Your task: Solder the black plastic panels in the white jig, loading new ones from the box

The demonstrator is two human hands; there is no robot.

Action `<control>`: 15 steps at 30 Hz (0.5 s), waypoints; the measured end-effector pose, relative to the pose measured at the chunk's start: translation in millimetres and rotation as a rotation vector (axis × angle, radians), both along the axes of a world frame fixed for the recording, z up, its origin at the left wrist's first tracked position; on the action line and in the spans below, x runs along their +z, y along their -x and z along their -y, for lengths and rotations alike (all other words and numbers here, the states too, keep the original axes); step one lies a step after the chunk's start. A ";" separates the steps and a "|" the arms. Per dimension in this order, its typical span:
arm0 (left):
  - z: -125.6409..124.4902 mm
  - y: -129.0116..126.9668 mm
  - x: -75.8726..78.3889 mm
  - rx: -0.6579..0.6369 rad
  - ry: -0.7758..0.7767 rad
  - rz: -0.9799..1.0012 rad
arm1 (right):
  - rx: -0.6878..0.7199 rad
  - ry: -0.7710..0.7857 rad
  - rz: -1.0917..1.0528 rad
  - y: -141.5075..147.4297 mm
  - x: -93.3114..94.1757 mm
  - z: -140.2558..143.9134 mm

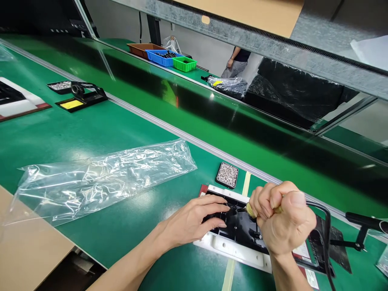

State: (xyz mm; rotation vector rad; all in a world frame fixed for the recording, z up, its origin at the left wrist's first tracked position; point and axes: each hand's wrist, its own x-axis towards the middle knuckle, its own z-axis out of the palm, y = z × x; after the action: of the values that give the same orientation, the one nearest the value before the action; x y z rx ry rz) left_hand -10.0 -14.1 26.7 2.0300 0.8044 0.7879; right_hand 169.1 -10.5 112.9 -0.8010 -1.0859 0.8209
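Fisted around a corded tool (251, 210), the right hand (285, 222) points its tip into the black-and-white assembly (239, 236), which lies on the green bench at five o'clock. Left hand (194, 220) rests flat with fingers spread, seemingly steadying it. A screw tray (227, 175) sits within reach at twelve; a plastic bag (100, 178) lies at nine.

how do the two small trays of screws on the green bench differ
The near tray of screws lies just beyond the white-framed panel that the left hand presses and the right hand works on with a corded tool; the far tray of screws sits far left by a soldering stand. The near one looks squarish, the far one longer and flatter. Both are dark, shallow and hold silvery screws.
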 end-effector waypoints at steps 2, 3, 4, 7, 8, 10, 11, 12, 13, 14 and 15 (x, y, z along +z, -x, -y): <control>-0.5 0.0 -0.1 -0.003 0.004 -0.006 | 0.020 -0.007 0.016 -2.6 -1.2 2.2; -0.7 0.0 -0.1 -0.004 0.004 -0.009 | 0.036 -0.010 0.029 -4.8 -2.2 3.3; -0.8 -0.1 -0.2 -0.005 0.005 -0.011 | 0.062 -0.006 0.044 -7.7 -3.2 4.4; -1.2 -0.4 -0.5 -0.003 0.006 -0.014 | 0.252 0.038 0.103 -18.7 -3.6 5.5; -1.3 -0.5 -0.8 0.000 0.008 -0.013 | 0.333 0.051 0.115 -22.5 -1.7 5.1; -1.4 -0.7 -1.7 0.005 0.016 -0.012 | 0.443 0.035 0.103 -29.9 6.5 4.1; -1.4 -0.6 -2.2 0.009 0.021 -0.013 | 0.455 0.016 0.080 -34.0 12.5 3.9; -1.3 -0.3 -2.4 0.012 0.024 -0.017 | 0.434 -0.006 0.046 -38.8 19.3 4.3; -1.1 0.4 -2.4 0.016 0.017 -0.029 | 0.389 -0.025 0.018 -45.1 26.0 5.5; -0.7 1.4 -1.8 0.016 -0.007 -0.046 | 0.319 -0.037 0.003 -53.5 31.9 7.7; -0.1 2.8 -0.5 0.005 -0.048 -0.072 | 0.226 -0.056 -0.008 -64.4 36.1 10.8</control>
State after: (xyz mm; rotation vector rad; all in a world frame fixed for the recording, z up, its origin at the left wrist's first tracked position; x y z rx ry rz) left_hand -12.8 -14.0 26.2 2.1102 0.8381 0.7475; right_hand 233.5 -21.3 149.0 -0.6346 -1.2016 0.9776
